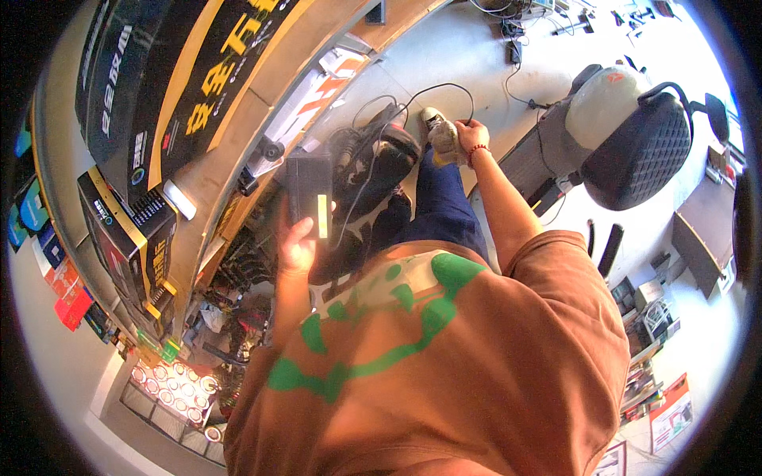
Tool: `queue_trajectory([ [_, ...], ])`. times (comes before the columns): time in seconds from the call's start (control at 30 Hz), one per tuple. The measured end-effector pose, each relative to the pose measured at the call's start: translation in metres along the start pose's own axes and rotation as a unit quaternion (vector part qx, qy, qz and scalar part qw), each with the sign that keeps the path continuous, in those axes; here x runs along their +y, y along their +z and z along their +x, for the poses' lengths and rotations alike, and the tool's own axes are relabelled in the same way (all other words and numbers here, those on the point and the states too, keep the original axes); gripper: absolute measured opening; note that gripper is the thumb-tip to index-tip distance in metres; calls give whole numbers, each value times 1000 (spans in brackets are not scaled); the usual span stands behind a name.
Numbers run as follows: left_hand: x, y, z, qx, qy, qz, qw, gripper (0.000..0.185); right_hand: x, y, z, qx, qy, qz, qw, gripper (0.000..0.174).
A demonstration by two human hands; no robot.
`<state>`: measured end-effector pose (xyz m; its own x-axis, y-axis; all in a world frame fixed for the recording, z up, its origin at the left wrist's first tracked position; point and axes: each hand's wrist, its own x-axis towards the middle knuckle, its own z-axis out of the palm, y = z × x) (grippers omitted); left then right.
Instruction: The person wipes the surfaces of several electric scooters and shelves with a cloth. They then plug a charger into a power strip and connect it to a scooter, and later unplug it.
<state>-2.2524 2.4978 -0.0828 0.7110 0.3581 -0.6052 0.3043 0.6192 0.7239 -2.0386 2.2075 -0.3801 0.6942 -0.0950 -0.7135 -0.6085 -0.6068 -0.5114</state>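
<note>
My left hand (297, 244) is closed around the lower end of a dark box-shaped object (306, 178) with a yellow label on it. That object looks blurred, and its kind is unclear. On the far side of my knee, my right hand (472, 135) pinches a thin black cable (447, 85) between thumb and fingers. The cable loops over toward a dark tangle of parts (372, 149) at my feet. A soiled whitish cloth or glove (443, 141) lies against my right hand; whether the hand grips it cannot be made out.
Large black-and-yellow cartons (208, 89) and a smaller carton (128, 238) stand on a wooden shelf (250, 113) to my left. At right is a scooter with a quilted black seat (637, 149). Cables and tools (574, 27) lie on the floor beyond.
</note>
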Motion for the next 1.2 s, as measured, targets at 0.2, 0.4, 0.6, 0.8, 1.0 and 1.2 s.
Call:
queue_trajectory([
  [0.2,-12,-91,-29,39,-2,72,997,54,26,5,-73,84,55,6,995,33],
  [0.4,0,-133,-87,33,18,68,997,57,69,40,-138,103,-2,-73,992,29],
  [0.6,21,-137,-131,-98,54,70,991,89,85,71,-155,134,-26,81,987,20],
  [0.8,16,-62,-47,-49,112,188,975,60,115,88,-140,216,99,236,942,19],
  [1.0,17,75,3,-214,81,172,958,56,163,93,-161,265,173,209,925,22],
  [1.2,-41,16,-19,-234,-67,176,954,76,216,120,-160,183,188,377,888,16],
])
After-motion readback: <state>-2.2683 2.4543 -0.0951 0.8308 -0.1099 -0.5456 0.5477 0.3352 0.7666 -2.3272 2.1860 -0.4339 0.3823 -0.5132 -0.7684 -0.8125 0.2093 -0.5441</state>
